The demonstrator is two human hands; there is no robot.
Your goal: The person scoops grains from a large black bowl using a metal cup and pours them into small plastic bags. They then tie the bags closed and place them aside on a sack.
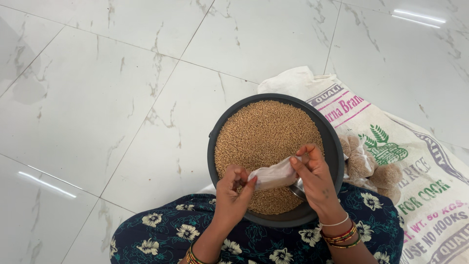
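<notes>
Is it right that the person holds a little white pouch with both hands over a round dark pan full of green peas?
Not quite. The head view shows the dark pan full of golden-brown grain, not green peas. Both the left hand and right hand do hold the white pouch.

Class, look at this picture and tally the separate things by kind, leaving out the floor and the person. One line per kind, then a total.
Dark round basins of wheat grain: 1
Small white pouches held by left hand and right hand: 1
Printed white sacks on the floor: 1
Clear bags of brown lumps: 1
Total: 4
</notes>
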